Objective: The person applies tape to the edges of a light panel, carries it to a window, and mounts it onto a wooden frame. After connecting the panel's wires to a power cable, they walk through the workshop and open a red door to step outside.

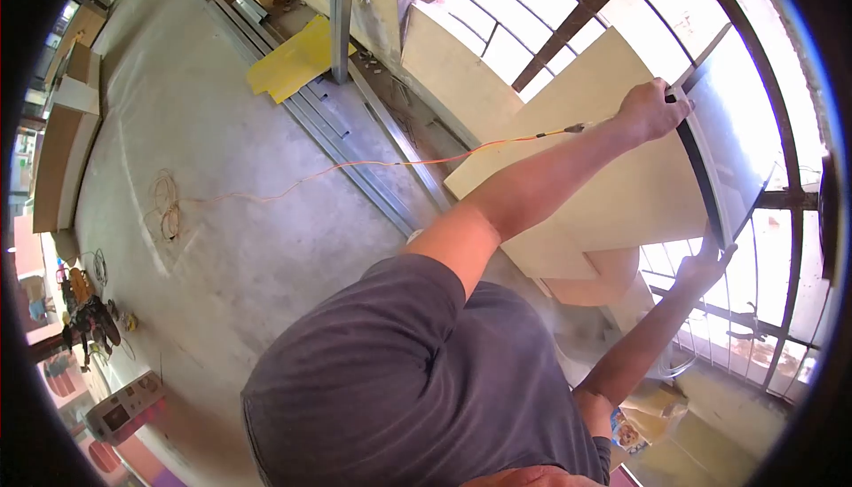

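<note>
A shiny, silvery panel (pixel 735 118) with a dark near edge stands upright in front of the barred window. My left hand (pixel 655 110) is closed around its upper near edge, and a small dark piece shows by the fingers. At the lower corner of the panel, my right hand (pixel 704 267) grips the edge with one finger stretched out; part of this hand is washed out by glare. Large cream boards (pixel 577 141) lean below and beside the panel, behind my left forearm.
An orange cord (pixel 382 163) runs across the concrete floor (pixel 222 247) to a loose coil. Long metal channels (pixel 355 172) lie there, under a yellow sheet (pixel 297 59). An upright metal post (pixel 341 21) stands nearby. Window bars (pixel 794 256) rise behind the panel. A box (pixel 124 407) sits lower left.
</note>
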`<act>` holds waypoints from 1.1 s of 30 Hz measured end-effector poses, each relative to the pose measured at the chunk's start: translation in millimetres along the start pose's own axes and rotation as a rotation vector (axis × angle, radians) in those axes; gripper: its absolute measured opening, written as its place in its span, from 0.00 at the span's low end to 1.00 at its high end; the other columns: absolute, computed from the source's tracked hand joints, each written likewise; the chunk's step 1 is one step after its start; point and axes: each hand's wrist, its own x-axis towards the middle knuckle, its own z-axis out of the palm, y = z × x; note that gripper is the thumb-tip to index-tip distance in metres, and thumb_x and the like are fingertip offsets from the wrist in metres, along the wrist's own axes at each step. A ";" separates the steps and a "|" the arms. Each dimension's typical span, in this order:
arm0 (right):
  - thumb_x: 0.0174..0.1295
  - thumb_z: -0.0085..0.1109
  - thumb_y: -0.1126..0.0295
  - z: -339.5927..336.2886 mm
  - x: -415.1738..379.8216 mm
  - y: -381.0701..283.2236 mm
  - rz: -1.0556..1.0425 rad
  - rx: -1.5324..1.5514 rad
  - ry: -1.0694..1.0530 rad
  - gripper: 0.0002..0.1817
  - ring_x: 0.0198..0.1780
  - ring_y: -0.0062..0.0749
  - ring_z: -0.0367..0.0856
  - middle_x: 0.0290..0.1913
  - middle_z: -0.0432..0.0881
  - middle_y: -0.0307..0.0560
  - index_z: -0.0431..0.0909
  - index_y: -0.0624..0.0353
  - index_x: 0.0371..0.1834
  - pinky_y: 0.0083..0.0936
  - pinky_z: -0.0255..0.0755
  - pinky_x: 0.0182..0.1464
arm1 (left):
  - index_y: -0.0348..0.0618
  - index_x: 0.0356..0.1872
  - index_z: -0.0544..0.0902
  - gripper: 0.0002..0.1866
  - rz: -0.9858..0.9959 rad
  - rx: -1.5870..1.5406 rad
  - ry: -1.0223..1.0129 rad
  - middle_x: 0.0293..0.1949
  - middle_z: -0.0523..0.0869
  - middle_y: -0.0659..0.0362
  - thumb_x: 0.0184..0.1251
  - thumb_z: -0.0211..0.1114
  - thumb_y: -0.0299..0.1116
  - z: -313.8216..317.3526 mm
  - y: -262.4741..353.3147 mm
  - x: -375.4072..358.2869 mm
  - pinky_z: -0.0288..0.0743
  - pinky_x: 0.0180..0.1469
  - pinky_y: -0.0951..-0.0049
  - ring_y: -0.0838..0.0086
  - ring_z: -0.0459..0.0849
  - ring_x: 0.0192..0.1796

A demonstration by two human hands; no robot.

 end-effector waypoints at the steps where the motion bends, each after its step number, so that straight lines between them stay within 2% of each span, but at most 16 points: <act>1: 0.50 0.44 0.89 9.2 0.4 -8.8 -0.003 -0.010 0.002 0.40 0.68 0.39 0.72 0.66 0.76 0.33 0.71 0.45 0.69 0.28 0.74 0.63 | 0.29 0.59 0.75 0.37 0.002 -0.009 -0.004 0.52 0.83 0.39 0.63 0.63 0.56 -0.5 -1.7 -1.0 0.74 0.61 0.62 0.53 0.82 0.56; 2: 0.60 0.48 0.72 18.3 0.4 -17.1 0.006 0.070 0.093 0.29 0.68 0.39 0.71 0.63 0.76 0.47 0.67 0.57 0.68 0.32 0.66 0.67 | 0.29 0.59 0.75 0.37 0.019 -0.023 -0.014 0.51 0.83 0.40 0.63 0.63 0.56 -1.0 -3.4 -2.8 0.75 0.59 0.62 0.54 0.83 0.55; 3: 0.71 0.53 0.55 23.3 1.7 -23.2 0.015 0.150 0.184 0.31 0.67 0.40 0.70 0.60 0.76 0.60 0.63 0.69 0.67 0.37 0.59 0.70 | 0.29 0.59 0.75 0.38 0.034 -0.036 -0.024 0.49 0.84 0.41 0.63 0.63 0.57 -2.5 -3.9 -4.9 0.76 0.58 0.63 0.55 0.84 0.53; 7: 0.69 0.56 0.58 -9.9 9.9 -3.1 -0.030 -0.019 0.210 0.30 0.65 0.37 0.71 0.59 0.77 0.58 0.65 0.70 0.66 0.36 0.59 0.70 | 0.30 0.57 0.77 0.37 0.021 -0.040 -0.185 0.46 0.86 0.43 0.61 0.64 0.58 -21.1 -8.9 -22.8 0.78 0.53 0.63 0.58 0.86 0.49; 9: 0.69 0.57 0.58 -5.3 7.2 -16.6 0.077 -0.241 0.346 0.29 0.66 0.34 0.70 0.58 0.77 0.57 0.66 0.71 0.65 0.36 0.57 0.71 | 0.32 0.53 0.80 0.31 0.157 0.048 -0.142 0.45 0.87 0.44 0.64 0.65 0.54 -22.9 -28.0 -31.8 0.78 0.48 0.63 0.61 0.86 0.44; 10: 0.69 0.55 0.56 7.7 4.5 -33.8 0.093 -0.054 0.382 0.32 0.69 0.37 0.66 0.62 0.73 0.57 0.65 0.70 0.67 0.38 0.51 0.74 | 0.32 0.53 0.80 0.31 0.160 0.047 -0.165 0.45 0.87 0.44 0.64 0.65 0.54 -25.9 -33.7 -35.9 0.78 0.48 0.63 0.61 0.86 0.44; 12: 0.71 0.51 0.51 21.6 6.4 -57.3 -0.032 -0.263 0.430 0.34 0.71 0.42 0.64 0.67 0.68 0.59 0.63 0.69 0.70 0.39 0.49 0.75 | 0.35 0.51 0.82 0.22 0.115 0.031 -0.205 0.40 0.88 0.47 0.69 0.62 0.46 -37.0 -40.7 -45.4 0.78 0.45 0.66 0.63 0.87 0.40; 13: 0.74 0.41 0.59 29.2 8.9 -70.4 -0.087 -0.401 0.476 0.24 0.73 0.47 0.62 0.72 0.64 0.55 0.73 0.62 0.65 0.42 0.60 0.72 | 0.35 0.51 0.82 0.22 0.122 0.023 -0.231 0.40 0.88 0.47 0.69 0.62 0.46 -39.0 -44.6 -48.1 0.78 0.45 0.66 0.63 0.87 0.40; 14: 0.70 0.51 0.44 21.7 6.8 -67.1 -0.231 -0.514 0.374 0.35 0.73 0.44 0.62 0.71 0.65 0.56 0.67 0.62 0.69 0.42 0.58 0.73 | 0.36 0.50 0.83 0.18 0.171 -0.086 -0.179 0.38 0.88 0.47 0.71 0.60 0.42 -39.2 -49.2 -50.2 0.79 0.44 0.67 0.64 0.87 0.39; 16: 0.61 0.64 0.44 32.0 16.3 -75.6 0.022 -0.367 0.543 0.44 0.72 0.44 0.62 0.70 0.64 0.55 0.63 0.63 0.71 0.42 0.57 0.73 | 0.37 0.49 0.83 0.15 0.226 -0.218 -0.167 0.36 0.88 0.48 0.73 0.58 0.38 -41.1 -53.5 -54.9 0.79 0.44 0.69 0.65 0.87 0.38; 18: 0.53 0.73 0.46 30.8 12.7 -75.8 -0.217 -0.971 0.602 0.50 0.71 0.45 0.64 0.71 0.63 0.55 0.60 0.62 0.72 0.42 0.60 0.72 | 0.35 0.48 0.83 0.14 0.305 -0.161 -0.115 0.38 0.89 0.50 0.74 0.57 0.35 -47.3 -51.3 -53.5 0.79 0.44 0.69 0.67 0.88 0.39; 20: 0.50 0.77 0.50 66.1 8.0 -117.1 -0.600 -1.133 0.514 0.48 0.70 0.46 0.66 0.71 0.62 0.54 0.62 0.58 0.71 0.42 0.67 0.69 | 0.35 0.48 0.84 0.14 0.382 -0.143 -0.102 0.32 0.87 0.55 0.74 0.56 0.34 -51.6 -52.4 -51.9 0.77 0.39 0.71 0.74 0.85 0.34; 22: 0.47 0.77 0.51 92.0 10.0 -143.3 -0.457 -1.109 0.293 0.46 0.68 0.49 0.69 0.69 0.66 0.54 0.65 0.54 0.69 0.43 0.73 0.63 | 0.36 0.50 0.83 0.14 0.200 -0.142 -0.251 0.27 0.82 0.60 0.75 0.55 0.35 -65.3 -39.5 -53.9 0.73 0.35 0.76 0.80 0.79 0.30; 24: 0.47 0.77 0.52 104.9 26.2 -150.9 -0.620 -1.302 0.236 0.43 0.62 0.48 0.77 0.66 0.72 0.52 0.68 0.52 0.67 0.41 0.78 0.55 | 0.36 0.51 0.82 0.15 0.175 -0.141 -0.305 0.26 0.79 0.62 0.75 0.55 0.35 -70.4 -29.1 -55.9 0.71 0.33 0.78 0.82 0.76 0.29; 28: 0.44 0.79 0.58 115.5 52.7 -150.2 -0.543 -1.328 0.199 0.34 0.51 0.44 0.86 0.55 0.82 0.52 0.76 0.56 0.55 0.33 0.84 0.43 | 0.34 0.54 0.80 0.16 0.154 -0.125 -0.313 0.25 0.77 0.65 0.75 0.57 0.35 -69.4 -21.5 -57.6 0.69 0.32 0.80 0.84 0.74 0.29; 33: 0.44 0.78 0.55 101.3 78.9 -151.5 -0.757 -1.199 0.199 0.30 0.45 0.41 0.88 0.49 0.85 0.50 0.77 0.57 0.48 0.29 0.83 0.37 | 0.36 0.54 0.80 0.17 0.075 -0.003 -0.309 0.26 0.78 0.65 0.71 0.62 0.35 -71.0 -46.2 -42.3 0.70 0.33 0.80 0.82 0.74 0.28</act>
